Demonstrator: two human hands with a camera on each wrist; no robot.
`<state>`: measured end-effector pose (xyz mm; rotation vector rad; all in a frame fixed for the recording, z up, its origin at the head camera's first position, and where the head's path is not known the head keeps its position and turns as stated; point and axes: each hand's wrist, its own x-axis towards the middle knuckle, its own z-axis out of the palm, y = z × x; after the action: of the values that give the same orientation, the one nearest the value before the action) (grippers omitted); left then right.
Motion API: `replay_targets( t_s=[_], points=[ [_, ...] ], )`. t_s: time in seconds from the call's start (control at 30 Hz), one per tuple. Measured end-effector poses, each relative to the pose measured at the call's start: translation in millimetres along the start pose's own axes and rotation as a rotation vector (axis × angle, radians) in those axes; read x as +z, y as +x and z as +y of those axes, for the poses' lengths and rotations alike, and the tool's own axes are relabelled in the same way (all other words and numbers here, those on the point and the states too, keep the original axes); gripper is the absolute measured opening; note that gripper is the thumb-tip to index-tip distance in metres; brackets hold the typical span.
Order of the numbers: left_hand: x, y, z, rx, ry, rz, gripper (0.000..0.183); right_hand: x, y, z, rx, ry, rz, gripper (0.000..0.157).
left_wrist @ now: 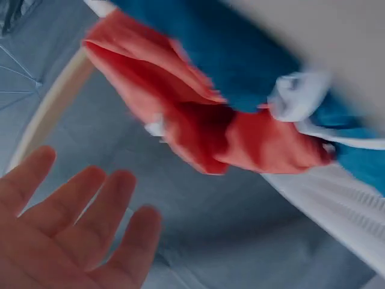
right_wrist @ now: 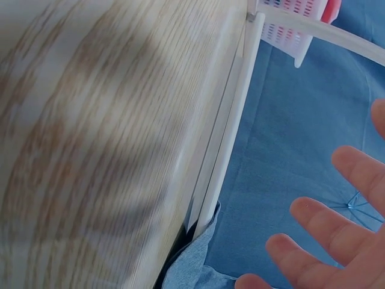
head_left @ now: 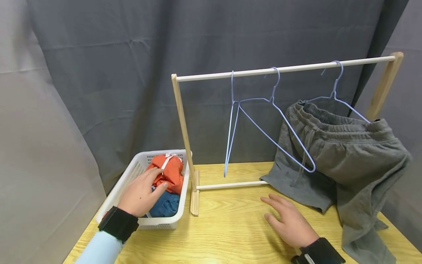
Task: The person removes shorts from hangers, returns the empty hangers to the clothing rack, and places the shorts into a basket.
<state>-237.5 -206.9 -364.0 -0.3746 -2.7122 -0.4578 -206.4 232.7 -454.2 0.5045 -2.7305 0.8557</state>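
Observation:
My left hand (head_left: 141,192) is over the white basket (head_left: 138,165), its fingers extended near an orange garment (head_left: 169,175) with a white drawstring. Below that garment lies a blue one (head_left: 166,204). In the left wrist view the fingers (left_wrist: 108,217) are spread apart and hold nothing. My right hand (head_left: 290,222) hovers over the wooden table with relaxed, separated fingers and an empty palm. Grey drawstring shorts (head_left: 346,146) hang from a hanger (head_left: 335,86) at the right, just beyond the right hand.
A wooden rack with a white top rail (head_left: 211,76) stands across the table (head_left: 227,223). Two bare light-purple hangers hang from it, one edge-on (head_left: 228,143) and one angled (head_left: 290,128). A low white bar (head_left: 230,185) joins the rack's feet. Grey curtain (head_left: 108,73) closes off the back.

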Motion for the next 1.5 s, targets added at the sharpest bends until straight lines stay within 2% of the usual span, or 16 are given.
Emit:
replay_targets(
  t_s=[0.23, 0.4, 0.67, 1.0, 1.2, 1.33, 1.5],
  points=[
    [-4.1, 27.1, 15.8, -0.012, -0.069, -0.063, 0.059, -3.7, -0.1, -0.6, -0.004, -0.003, -0.005, 0.044],
    [-8.5, 45.5, 24.9, -0.007, -0.122, -0.082, 0.060, -3.6, -0.6, 0.1, -0.013, -0.003, 0.011, 0.042],
    [-7.7, 72.0, 39.9, -0.082, -0.218, -0.116, 0.065, -3.3, -2.8, -1.0, -0.002, 0.001, 0.008, 0.041],
    [7.1, 101.3, 45.5, -0.160, -0.396, -0.053, 0.068, -5.2, -5.4, -1.8, 0.024, 0.023, -0.019, 0.041],
    [11.6, 117.9, 51.2, -0.191, -0.521, -0.013, 0.071, -5.9, -5.6, -1.5, 0.055, 0.053, -0.064, 0.042],
    [13.9, 126.4, 50.2, -0.192, -0.597, 0.024, 0.070, -5.5, -5.5, -1.2, 0.076, 0.070, -0.084, 0.042],
    [16.9, 130.8, 53.7, -0.173, -0.640, 0.050, 0.071, -4.9, -5.0, -0.8, 0.087, 0.061, -0.088, 0.040]
  ],
)
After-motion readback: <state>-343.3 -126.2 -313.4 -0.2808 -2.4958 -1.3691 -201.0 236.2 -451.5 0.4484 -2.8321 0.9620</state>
